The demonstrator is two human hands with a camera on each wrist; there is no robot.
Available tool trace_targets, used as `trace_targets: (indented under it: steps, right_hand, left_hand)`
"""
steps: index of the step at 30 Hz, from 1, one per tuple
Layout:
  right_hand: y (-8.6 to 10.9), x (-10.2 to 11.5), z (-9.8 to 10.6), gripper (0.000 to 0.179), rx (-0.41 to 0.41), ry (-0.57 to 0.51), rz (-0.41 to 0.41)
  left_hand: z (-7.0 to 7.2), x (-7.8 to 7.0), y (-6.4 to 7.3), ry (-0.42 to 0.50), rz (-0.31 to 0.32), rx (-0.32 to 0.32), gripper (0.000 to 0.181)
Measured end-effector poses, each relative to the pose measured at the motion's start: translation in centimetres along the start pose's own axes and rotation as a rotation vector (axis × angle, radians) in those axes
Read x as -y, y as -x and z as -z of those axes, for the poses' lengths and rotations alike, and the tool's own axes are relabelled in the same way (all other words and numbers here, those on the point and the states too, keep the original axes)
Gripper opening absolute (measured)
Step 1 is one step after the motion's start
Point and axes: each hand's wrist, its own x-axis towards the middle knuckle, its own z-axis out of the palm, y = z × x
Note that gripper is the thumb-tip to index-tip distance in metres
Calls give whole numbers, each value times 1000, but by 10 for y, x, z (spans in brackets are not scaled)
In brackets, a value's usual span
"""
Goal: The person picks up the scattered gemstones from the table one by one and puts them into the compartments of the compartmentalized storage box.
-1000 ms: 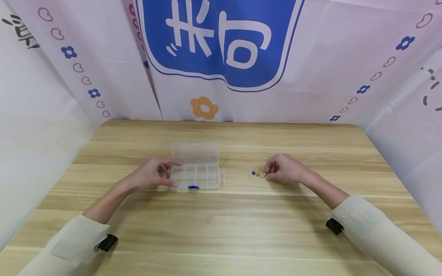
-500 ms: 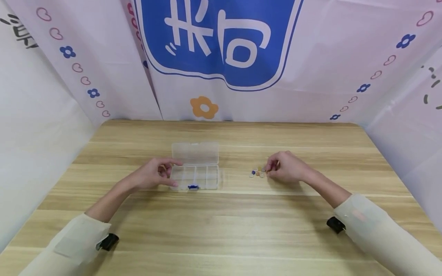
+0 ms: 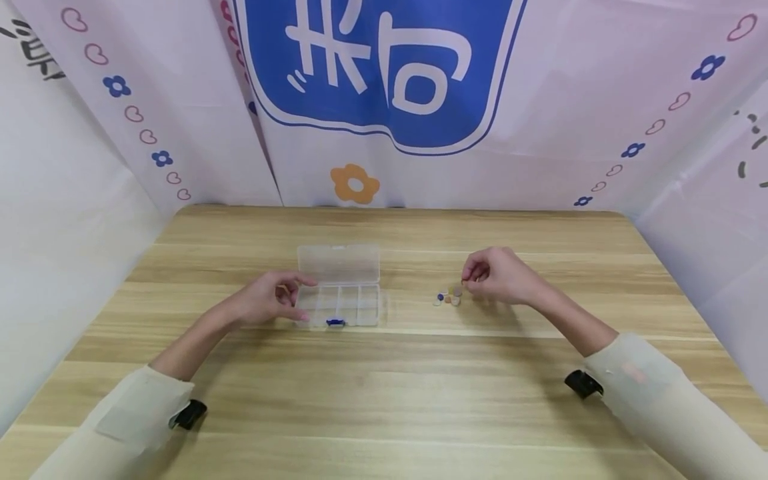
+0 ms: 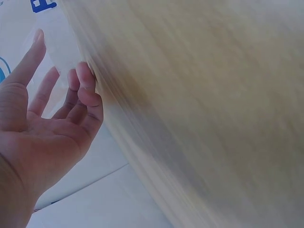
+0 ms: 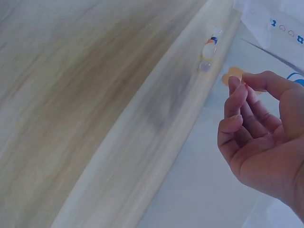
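A clear plastic compartment box (image 3: 368,308) lies with its lid (image 3: 339,265) raised at the back in the head view. My left hand (image 3: 270,297) holds the box's left end, index finger at the hinge side and thumb at the front. In the left wrist view, that hand (image 4: 52,114) has its other fingers loosely curled. Over on the right, my right hand (image 3: 501,275) pinches a tiny reddish bead-like piece (image 3: 463,282) between thumb and index finger. Several small round pieces, among them a blue one (image 3: 441,297) and an orange one (image 3: 447,300), lie just below its fingertips.
Both hands work over a wooden table (image 3: 372,400). A printed white cloth (image 3: 540,133) hangs behind the table and along its sides. On the box's front edge sits a blue latch (image 3: 336,323).
My right hand has risen and drawn slightly back from the pile, lifting the reddish piece off the table. The left hand stays at the box.
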Motion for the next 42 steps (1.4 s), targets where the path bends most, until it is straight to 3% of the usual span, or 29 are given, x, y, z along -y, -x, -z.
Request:
trace_targets:
  steps: [15,33,42]
  right_hand:
    - [-13,7,-17,6,22,-133,103]
    - [-28,26,-32,8,60,-242,117]
    - [-36,43,-42,9,62,-241,104]
  left_hand:
    - [2,-2,2,-1,39,10,61]
    - [2,-4,-2,-12,16,12,58]
    - [0,-6,-3,-9,53,17,59]
